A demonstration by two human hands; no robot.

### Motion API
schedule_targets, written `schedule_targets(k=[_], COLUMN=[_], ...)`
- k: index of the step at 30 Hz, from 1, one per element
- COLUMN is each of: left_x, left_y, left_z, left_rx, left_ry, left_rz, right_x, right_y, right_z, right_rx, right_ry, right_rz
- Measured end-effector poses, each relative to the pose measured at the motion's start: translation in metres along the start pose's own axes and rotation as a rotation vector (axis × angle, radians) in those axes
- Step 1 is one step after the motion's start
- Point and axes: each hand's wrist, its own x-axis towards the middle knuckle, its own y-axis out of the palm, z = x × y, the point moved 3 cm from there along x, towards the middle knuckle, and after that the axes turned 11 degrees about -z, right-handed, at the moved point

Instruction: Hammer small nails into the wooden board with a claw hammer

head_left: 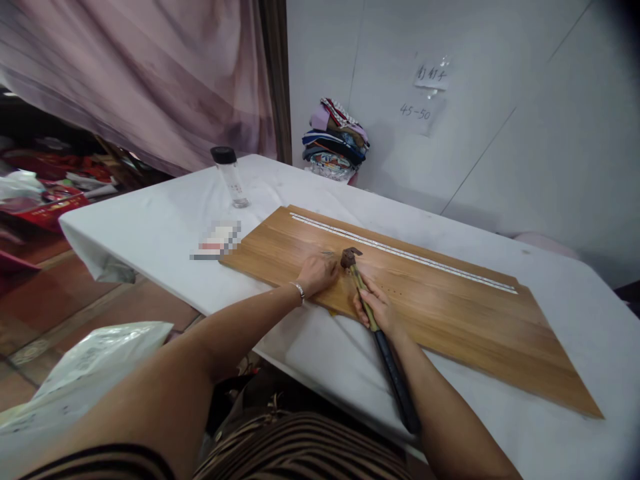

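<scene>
A wide wooden board (pixel 450 320) lies on a table covered in white cloth. My right hand (pixel 374 303) is wrapped round the neck of a claw hammer (pixel 367 308), whose rusty head is over the board and whose black grip points back toward me. Just left of the hammer head, my left hand (pixel 319 273) rests on the board with its fingers bent together; what they hold, if anything, is too small to make out. A row of small dark dots marks the board right of my right hand. Two pale strips (pixel 400 252) run along the board's far side.
A clear bottle with a black lid (pixel 233 180) stands at the table's back left. Near the board's left corner lies a blurred, pixelated item (pixel 217 241). Folded clothes (pixel 335 143) are stacked by the wall. A white plastic bag (pixel 95 367) is at the lower left.
</scene>
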Motion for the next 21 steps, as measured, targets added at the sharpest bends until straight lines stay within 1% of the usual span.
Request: schedule_targets(k=[4, 12, 18, 21], left_x=[0.0003, -0.0001, 0.0002, 0.0002], left_y=[0.0001, 0.0011, 0.0039, 0.0044], left_z=[0.0004, 0.0008, 0.0026, 0.0023], left_rx=[0.034, -0.023, -0.013, -0.004], left_ry=[0.008, 0.049, 0.034, 0.058], left_rz=[0.017, -0.036, -0.012, -0.029], right_x=[-0.0012, -0.0002, -0.0004, -0.0003], right_y=[0.0001, 0.0004, -0.0002, -0.0004], right_z=[0.0011, -0.0002, -0.0014, -0.0020], right_rx=[0.001, 0.018, 0.022, 0.016], right_ry=[-0.001, 0.022, 0.006, 0.002], right_rz=[-0.016, -0.008, -0.013, -0.007])
